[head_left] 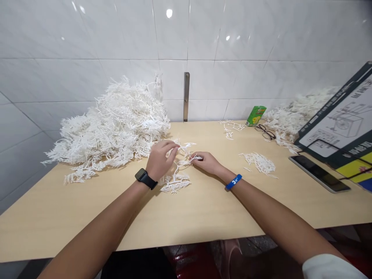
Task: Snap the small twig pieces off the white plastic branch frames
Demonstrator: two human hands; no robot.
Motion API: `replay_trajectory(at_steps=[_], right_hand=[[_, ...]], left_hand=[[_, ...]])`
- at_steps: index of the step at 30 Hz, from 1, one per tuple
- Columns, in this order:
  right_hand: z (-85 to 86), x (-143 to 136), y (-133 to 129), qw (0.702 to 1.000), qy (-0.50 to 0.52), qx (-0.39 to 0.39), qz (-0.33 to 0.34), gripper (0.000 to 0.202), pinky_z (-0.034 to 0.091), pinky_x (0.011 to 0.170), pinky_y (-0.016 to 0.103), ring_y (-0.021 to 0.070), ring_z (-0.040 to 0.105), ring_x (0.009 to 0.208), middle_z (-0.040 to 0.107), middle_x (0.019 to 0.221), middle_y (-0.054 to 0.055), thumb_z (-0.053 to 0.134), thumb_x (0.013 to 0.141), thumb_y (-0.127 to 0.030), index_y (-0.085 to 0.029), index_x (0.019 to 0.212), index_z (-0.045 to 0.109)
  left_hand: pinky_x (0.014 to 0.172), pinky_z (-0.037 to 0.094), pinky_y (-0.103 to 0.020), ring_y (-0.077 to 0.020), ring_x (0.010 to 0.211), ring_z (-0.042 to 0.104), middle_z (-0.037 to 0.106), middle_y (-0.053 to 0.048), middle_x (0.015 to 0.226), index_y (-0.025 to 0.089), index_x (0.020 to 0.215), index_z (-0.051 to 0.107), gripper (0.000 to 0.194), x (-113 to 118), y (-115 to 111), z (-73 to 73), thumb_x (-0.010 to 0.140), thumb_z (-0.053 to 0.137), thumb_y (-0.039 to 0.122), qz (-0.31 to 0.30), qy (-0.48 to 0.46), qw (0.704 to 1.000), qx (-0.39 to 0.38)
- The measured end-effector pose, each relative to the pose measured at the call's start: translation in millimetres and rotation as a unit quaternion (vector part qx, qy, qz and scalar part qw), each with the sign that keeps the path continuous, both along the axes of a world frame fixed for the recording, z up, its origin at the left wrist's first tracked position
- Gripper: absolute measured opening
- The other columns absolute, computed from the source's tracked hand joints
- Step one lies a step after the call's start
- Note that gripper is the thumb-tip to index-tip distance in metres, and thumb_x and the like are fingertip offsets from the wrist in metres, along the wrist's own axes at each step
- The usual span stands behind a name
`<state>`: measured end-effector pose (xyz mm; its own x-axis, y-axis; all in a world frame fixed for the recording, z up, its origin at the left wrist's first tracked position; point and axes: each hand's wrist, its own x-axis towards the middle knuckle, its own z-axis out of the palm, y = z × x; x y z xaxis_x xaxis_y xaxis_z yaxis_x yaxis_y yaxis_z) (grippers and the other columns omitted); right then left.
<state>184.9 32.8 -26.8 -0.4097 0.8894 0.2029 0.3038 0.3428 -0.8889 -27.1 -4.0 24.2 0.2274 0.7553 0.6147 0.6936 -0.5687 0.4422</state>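
Note:
My left hand (161, 158), with a black watch on its wrist, is closed, thumb and fingertips pinched together at a thin white branching plastic piece (181, 163). Opposite it, my right hand (207, 162) has its fingers closed on white twig-like sprigs (197, 157), which stick out past the fingertips. A blue band circles that wrist. Just below the hands, a small cluster of white sprigs (176, 183) lies on the table (203, 217). Behind and left of my left hand rises a large tangled heap of the same white branching pieces (116, 124).
A loose batch of white bits (260, 162) lies right of my right hand. Farther back are bare white stems (232, 126), a green carton (256, 116) and eyeglasses (265, 132). At the right, a phone (319, 173) lies by a large printed box (343, 116) and another white pile (302, 110).

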Motion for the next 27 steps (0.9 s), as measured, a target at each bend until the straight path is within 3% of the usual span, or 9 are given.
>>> replay_trajectory(at_steps=[3,5,8,11,14,20,27], right_hand=[[2.2,-1.0,-4.0,0.999,0.020,-0.028,-0.001,0.023,0.047,0.075,0.029,0.0161,0.061,0.079,0.068,0.089,0.004,0.059,0.075,-0.025,-0.015,0.094,0.067],[3.9,-2.2,-6.7,0.997,0.055,-0.053,0.004,0.025,0.046,0.068,0.027,0.0138,0.058,0.072,0.066,0.084,0.002,0.062,0.074,-0.027,-0.016,0.096,0.064],[6.5,-4.7,-9.3,0.986,0.137,-0.091,0.003,0.022,0.043,0.063,0.025,0.0113,0.054,0.065,0.060,0.073,-0.001,0.067,0.072,-0.032,-0.016,0.085,0.060],[8.5,-7.4,-10.3,0.973,0.191,-0.128,-0.015,0.027,0.043,0.064,0.026,0.0106,0.053,0.062,0.057,0.066,-0.003,0.070,0.070,-0.038,-0.016,0.081,0.058],[9.1,-9.3,-10.8,0.967,0.206,-0.144,-0.029,0.035,0.043,0.063,0.027,0.0101,0.052,0.060,0.057,0.065,-0.004,0.071,0.070,-0.042,-0.017,0.092,0.059],[10.9,-11.5,-15.0,0.980,0.161,-0.117,-0.025,0.034,0.043,0.061,0.027,0.0104,0.051,0.060,0.058,0.072,0.000,0.064,0.076,-0.049,-0.016,0.082,0.059],[9.4,-19.3,-23.6,0.992,0.124,-0.035,-0.011,0.026,0.042,0.063,0.025,0.0123,0.051,0.067,0.056,0.074,-0.001,0.063,0.077,-0.040,-0.017,0.089,0.059]], left_hand=[[0.094,0.042,-0.036,-0.0245,0.103,0.061,0.069,-0.008,0.110,0.021,0.108,0.067,0.028,12.2,-8.6,-2.1,0.088,0.054,0.035,-0.093,0.027,0.993,-0.065],[0.086,0.045,-0.035,-0.0255,0.101,0.062,0.067,-0.010,0.114,0.021,0.118,0.062,0.037,19.2,-9.2,-10.9,0.084,0.060,0.034,-0.103,0.055,0.986,-0.117],[0.071,0.045,-0.031,-0.0217,0.082,0.064,0.071,-0.007,0.097,0.022,0.108,0.065,0.027,21.2,-3.9,-23.7,0.086,0.054,0.030,-0.072,0.043,0.979,-0.187],[0.063,0.042,-0.028,-0.0172,0.067,0.059,0.070,-0.004,0.078,0.019,0.090,0.069,0.023,15.3,2.6,-29.1,0.086,0.053,0.036,-0.082,-0.027,0.969,-0.230],[0.057,0.041,-0.025,-0.0141,0.058,0.055,0.062,-0.001,0.062,0.016,0.079,0.068,0.032,10.3,6.4,-29.9,0.084,0.054,0.044,-0.113,-0.127,0.941,-0.294],[0.065,0.049,-0.027,-0.0156,0.068,0.063,0.064,-0.002,0.072,0.015,0.078,0.062,0.035,11.6,7.0,-27.9,0.071,0.069,0.048,-0.116,-0.338,0.861,-0.360],[0.070,0.049,-0.028,-0.0142,0.069,0.062,0.062,-0.001,0.074,0.014,0.080,0.058,0.029,15.5,4.3,-30.4,0.070,0.072,0.037,-0.122,-0.382,0.836,-0.375]])
